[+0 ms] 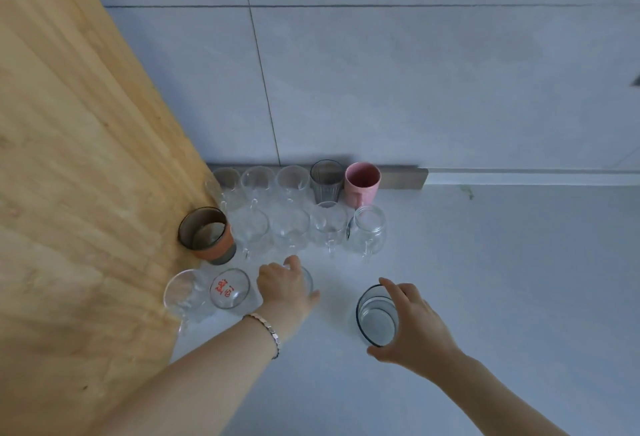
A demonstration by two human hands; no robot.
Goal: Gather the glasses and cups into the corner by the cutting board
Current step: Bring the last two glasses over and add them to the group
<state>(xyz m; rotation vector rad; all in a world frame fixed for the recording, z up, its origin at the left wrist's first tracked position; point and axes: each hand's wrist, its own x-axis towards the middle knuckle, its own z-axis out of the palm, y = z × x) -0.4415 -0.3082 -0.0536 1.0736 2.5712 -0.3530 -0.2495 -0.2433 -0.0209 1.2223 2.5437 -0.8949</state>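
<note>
A big wooden cutting board leans at the left. Beside it stand rows of glasses: clear ones at the wall with a grey ribbed glass and a pink cup; clear mugs and a jar-shaped mug in front; a dark glass with an orange sleeve against the board. Nearest are a clear glass and one with red print. My left hand covers a clear glass, gripping it. My right hand grips a dark-rimmed glass apart to the right.
The white countertop runs to the right and front. A grey tiled wall rises behind, with a grey strip along its foot behind the cups.
</note>
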